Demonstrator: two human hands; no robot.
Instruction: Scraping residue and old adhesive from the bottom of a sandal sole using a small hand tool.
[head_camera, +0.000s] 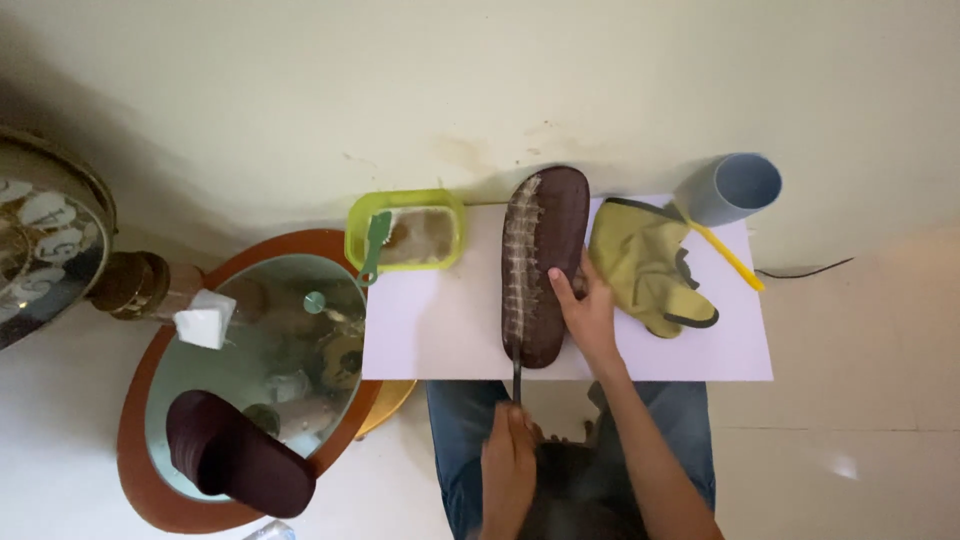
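Observation:
A dark brown slipper (548, 262) lies sole-up on a white board (440, 330), with a whitish, soapy streak running along its left half. My right hand (586, 306) presses on the slipper's right edge near the heel end, fingers spread over it. My left hand (510, 462) is lower, over my lap, closed around a thin dark tool (517, 381) whose tip touches the slipper's near end. What kind of tool it is cannot be told.
A green tub (405, 228) of brownish water with a green brush (376, 245) sits at the board's left. A yellow-green cloth (645, 262), a yellow stick (732, 258) and a grey-blue cup (733, 188) lie on the right. A second brown slipper (236, 456) rests on an oval glass table (135, 400).

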